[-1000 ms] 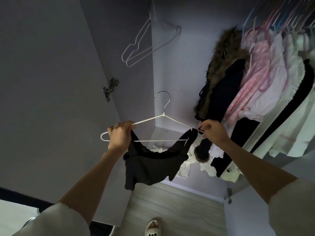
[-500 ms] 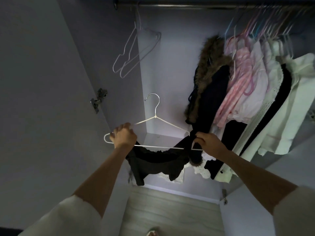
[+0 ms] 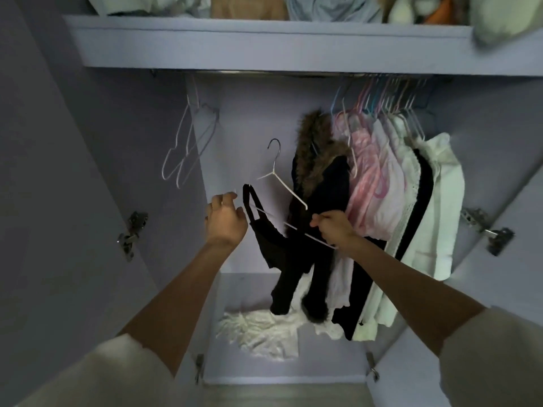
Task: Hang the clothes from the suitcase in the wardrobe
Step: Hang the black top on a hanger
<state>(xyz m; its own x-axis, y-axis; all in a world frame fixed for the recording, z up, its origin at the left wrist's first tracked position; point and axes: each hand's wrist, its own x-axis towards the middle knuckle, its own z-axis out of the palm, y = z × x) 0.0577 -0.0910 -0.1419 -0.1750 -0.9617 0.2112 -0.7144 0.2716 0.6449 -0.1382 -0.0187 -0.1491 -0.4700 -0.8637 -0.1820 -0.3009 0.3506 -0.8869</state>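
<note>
A white wire hanger (image 3: 289, 190) with a metal hook carries a black strappy top (image 3: 269, 239) and is turned end-on inside the wardrobe, below the rail (image 3: 264, 72). My right hand (image 3: 332, 227) grips the hanger's near end at the bottom bar. My left hand (image 3: 224, 220) hovers just left of the top's strap with loosely curled fingers that hold nothing I can make out. The suitcase is out of view.
Empty white hangers (image 3: 188, 148) hang at the rail's left end. A fur-trimmed dark coat (image 3: 318, 171) and pink and white garments (image 3: 382, 183) fill the right side. White cloth (image 3: 258, 333) lies on the wardrobe floor. A shelf (image 3: 264, 45) above holds folded items. Open doors flank both sides.
The hanger has swung from crosswise to end-on and risen further into the wardrobe. My left hand has let go of its left end. The view tilted up, showing the rail and shelf.
</note>
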